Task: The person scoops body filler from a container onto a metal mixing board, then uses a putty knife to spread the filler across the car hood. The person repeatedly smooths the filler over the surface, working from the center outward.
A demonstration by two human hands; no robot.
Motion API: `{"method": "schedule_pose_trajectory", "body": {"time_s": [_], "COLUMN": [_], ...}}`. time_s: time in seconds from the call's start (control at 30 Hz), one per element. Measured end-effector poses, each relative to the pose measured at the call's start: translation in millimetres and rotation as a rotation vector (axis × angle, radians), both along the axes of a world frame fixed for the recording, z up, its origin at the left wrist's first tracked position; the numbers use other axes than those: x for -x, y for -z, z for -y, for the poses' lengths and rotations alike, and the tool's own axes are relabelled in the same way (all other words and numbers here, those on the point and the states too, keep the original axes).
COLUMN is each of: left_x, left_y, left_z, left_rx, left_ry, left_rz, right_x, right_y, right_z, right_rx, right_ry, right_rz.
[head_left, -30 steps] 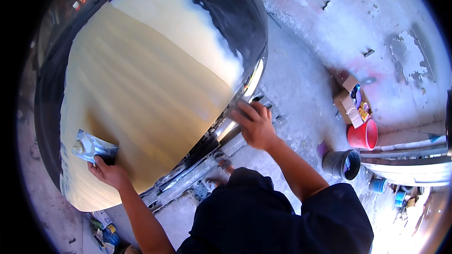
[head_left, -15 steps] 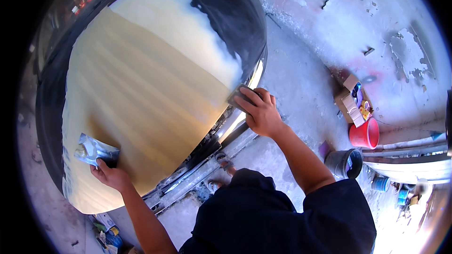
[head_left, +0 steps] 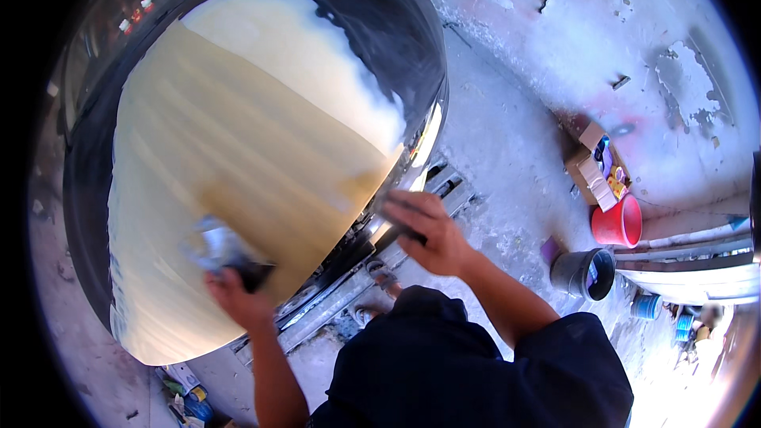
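Observation:
A car hood (head_left: 182,166) coated with streaky pale yellow filler lies in front of me; its far part is whiter and its border is dark. My left hand (head_left: 240,301) is closed on the edge of a shiny silvery sheet (head_left: 218,242), blurred by motion, over the hood's near middle. A pale lump shows on the sheet, and its near corner is dark. My right hand (head_left: 436,234) grips a dark flat block (head_left: 406,220), also blurred, just off the hood's right edge. I cannot make out the block's exact kind.
A grey bar (head_left: 317,305) runs along the hood's near right edge above my feet. On the floor to the right stand an open cardboard box (head_left: 590,178), a red bucket (head_left: 617,222) and a dark bucket (head_left: 572,273). Small red-and-white bottles (head_left: 145,1) are at the far left.
My left hand has moved right across the hood with the silvery sheet. My right hand has come nearer to me, drawing the dark block off the hood's right edge.

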State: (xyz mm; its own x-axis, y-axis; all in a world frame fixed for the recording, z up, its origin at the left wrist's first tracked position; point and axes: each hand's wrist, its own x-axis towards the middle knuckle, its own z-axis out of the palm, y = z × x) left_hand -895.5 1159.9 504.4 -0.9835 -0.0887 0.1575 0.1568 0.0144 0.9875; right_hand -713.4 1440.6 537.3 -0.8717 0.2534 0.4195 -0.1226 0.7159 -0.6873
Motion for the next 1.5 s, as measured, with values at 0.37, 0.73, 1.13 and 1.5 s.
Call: {"method": "schedule_pose_trajectory", "body": {"time_s": [0.37, 0.73, 1.13, 1.5], "left_x": [-76.4, -57.9, -66.6, -73.1], "left_y": [-39.3, -44.5, -36.1, -34.3], "left_z": [-66.2, -33.5, -23.6, -21.7], "left_rx": [-0.570, -0.519, -0.505, -0.483], "left_ry": [0.481, 0.391, 0.426, 0.459], "left_rz": [0.238, 0.118, 0.129, 0.123], "right_x": [0.7, 54.4, 28.1, 23.8], "right_y": [24.2, 16.4, 29.5, 43.8], "right_z": [31.7, 4.1, 6.4, 43.6], "right_rx": [-0.034, -0.263, -0.246, -0.291], "right_ry": [-0.178, 0.498, 0.524, 0.386], "right_rz": [-0.069, 0.483, 0.375, 0.344]}}
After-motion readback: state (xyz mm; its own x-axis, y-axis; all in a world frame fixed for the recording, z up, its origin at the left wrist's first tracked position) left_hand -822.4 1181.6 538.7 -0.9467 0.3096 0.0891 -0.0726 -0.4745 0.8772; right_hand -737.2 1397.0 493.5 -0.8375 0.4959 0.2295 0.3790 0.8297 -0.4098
